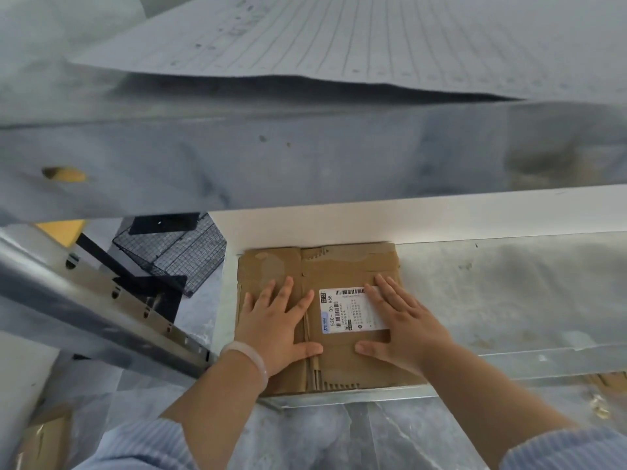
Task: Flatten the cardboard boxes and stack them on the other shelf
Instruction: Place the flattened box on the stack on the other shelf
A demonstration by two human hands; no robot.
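both hands' fingers [390,290] splayed flat, pressing the flattened box [342,266].

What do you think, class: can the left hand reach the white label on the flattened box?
Probably yes: the left hand lies flat on the flattened box just beside the label, only bare cardboard between them. The right hand covers the label's right edge.
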